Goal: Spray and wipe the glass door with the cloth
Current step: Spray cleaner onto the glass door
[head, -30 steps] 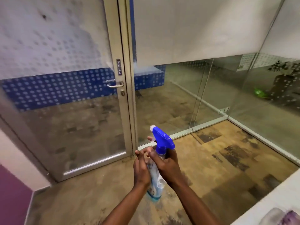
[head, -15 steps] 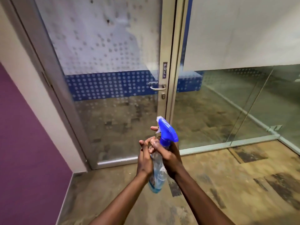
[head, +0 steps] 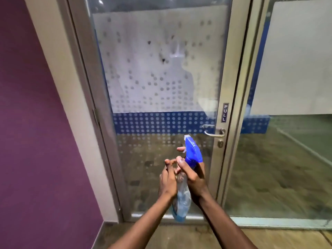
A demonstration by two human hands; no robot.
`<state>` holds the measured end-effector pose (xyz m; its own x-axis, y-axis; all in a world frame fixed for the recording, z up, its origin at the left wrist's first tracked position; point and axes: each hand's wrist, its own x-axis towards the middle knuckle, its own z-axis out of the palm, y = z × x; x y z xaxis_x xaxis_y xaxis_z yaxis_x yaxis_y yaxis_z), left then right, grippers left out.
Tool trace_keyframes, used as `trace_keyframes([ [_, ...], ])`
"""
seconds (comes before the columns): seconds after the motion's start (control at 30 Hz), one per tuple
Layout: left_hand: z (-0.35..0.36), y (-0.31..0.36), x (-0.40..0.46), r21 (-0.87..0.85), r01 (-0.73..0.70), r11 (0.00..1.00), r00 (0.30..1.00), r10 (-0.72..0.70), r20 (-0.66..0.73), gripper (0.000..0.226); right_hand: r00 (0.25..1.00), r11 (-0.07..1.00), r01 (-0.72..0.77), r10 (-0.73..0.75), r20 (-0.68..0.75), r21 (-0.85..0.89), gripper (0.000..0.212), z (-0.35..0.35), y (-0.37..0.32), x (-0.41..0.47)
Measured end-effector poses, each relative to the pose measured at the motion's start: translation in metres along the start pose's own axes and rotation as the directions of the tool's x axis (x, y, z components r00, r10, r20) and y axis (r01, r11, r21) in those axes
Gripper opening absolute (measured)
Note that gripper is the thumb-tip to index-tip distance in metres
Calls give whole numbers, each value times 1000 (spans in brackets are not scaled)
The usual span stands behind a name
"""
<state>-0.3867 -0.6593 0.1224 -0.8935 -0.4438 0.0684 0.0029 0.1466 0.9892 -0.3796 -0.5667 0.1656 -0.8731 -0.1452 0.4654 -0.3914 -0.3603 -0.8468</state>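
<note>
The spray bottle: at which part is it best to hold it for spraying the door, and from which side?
Probably grip the spray bottle at the narrow neck just under the blue trigger head, coming from behind, opposite the nozzle, which faces the glass door. The right hand holds it so, a finger reaching the trigger.

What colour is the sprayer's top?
Blue, on a clear bottle; the head view shows the sprayer top best.

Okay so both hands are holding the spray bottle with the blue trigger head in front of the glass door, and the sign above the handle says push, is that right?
Not quite. In the head view the sign above the handle reads PULL, not push. The rest holds: the left hand and right hand hold the spray bottle before the glass door.
</note>
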Motion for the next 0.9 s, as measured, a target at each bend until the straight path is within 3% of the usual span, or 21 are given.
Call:
trace_keyframes([
  [0.3, -13, 35, 133, 236, -226, 945, 972, 233, -5, 55, 998, 997, 65, -65, 14, 31, 34, 28, 43, 134],
  [0.43, -23, 43, 182, 289, -321, 902, 942, 334, 5, 74, 996, 996, 86, -85, -17, 18, 37, 36, 59, 175],
  [0.57, -50, 65, 245, 359, -411, 838, 892, 450, -28, 72, 993, 993, 112, -110, -44, 46, 51, 49, 60, 212],
  [0.67, -81, 91, 298, 488, -482, 728, 824, 566, -30, 70, 990, 991, 137, -137, -41, 7, 48, 58, 61, 244],
  [0.9, -158, 180, 425, 786, -513, 344, 588, 808, 31, 72, 967, 965, 209, -228, -114, -159, 33, 91, 44, 320],
])
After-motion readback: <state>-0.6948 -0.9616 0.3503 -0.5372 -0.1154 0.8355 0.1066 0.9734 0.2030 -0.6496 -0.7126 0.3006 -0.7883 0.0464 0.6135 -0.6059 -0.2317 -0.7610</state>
